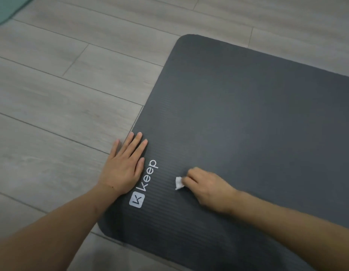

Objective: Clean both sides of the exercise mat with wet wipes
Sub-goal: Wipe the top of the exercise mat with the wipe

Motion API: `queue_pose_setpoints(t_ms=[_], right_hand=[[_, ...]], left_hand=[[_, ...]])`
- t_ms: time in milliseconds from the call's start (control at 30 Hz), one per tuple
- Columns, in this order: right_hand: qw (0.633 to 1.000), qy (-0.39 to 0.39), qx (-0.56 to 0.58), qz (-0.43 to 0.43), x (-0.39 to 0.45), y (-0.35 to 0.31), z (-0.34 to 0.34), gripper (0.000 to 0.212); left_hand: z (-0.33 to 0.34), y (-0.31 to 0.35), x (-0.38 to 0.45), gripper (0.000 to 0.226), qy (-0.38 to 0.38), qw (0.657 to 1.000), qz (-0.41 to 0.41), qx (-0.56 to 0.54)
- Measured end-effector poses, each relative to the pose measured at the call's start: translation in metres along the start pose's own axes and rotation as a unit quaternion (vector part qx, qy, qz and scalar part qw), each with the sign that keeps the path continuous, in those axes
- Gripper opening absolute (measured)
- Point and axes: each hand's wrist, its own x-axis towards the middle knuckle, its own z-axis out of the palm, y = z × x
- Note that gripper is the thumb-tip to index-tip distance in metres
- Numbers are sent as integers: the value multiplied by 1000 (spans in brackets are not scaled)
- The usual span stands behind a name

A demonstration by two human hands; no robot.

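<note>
The wooden floor [52, 94] fills the left and top of the view, and one dark grey exercise mat [247, 124] lies flat on it, with its short end toward the person and its ribbed face up. On this face, near the left edge, there is one white logo [145, 184]. In the top left corner one green thing [5, 8] shows only its edge; it may be a second mat, but too little is seen to tell.

Two hands are in view. The left hand [123, 165] lies flat with straight fingers, half on the mat edge and half on the floor, and holds nothing; it seems to keep the mat from sliding. The right hand [206, 186] has curled fingers that pinch one small white wet wipe [179, 182] and press it on the mat, just beside the logo.

I judge that the step in hand is the wiping of the first, upper side, near its end corner. The next move calls for strokes along the ribs toward the far part, with steady pressure, while the flat hand holds the mat. The other side is not yet turned up.
</note>
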Motion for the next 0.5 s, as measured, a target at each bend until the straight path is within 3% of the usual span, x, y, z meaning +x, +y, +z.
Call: queue_pose_setpoints(t_ms=[67, 167, 200, 233, 300, 400, 500], right_hand=[[996, 33, -38, 70, 27, 48, -12, 6], [944, 117, -45, 306, 58, 111, -31, 8], [931, 136, -38, 337, 63, 108, -29, 10], [931, 143, -31, 334, 64, 92, -23, 14], [960, 134, 15, 246, 52, 38, -3, 27], [997, 9, 57, 41, 22, -45, 15, 20], [1000, 5, 7, -29, 37, -14, 5, 16]], left_hand=[[0, 1, 0, 61, 6, 1000, -2, 1], [-2, 1, -4, 61, 12, 1000, -9, 3], [-3, 2, -5, 61, 16, 1000, -14, 2], [-3, 3, -5, 61, 18, 1000, -19, 0], [-4, 3, -5, 61, 18, 999, -28, -9], [-3, -1, -6, 61, 16, 999, -33, -17], [-3, -5, -5, 61, 7, 1000, -9, -27]])
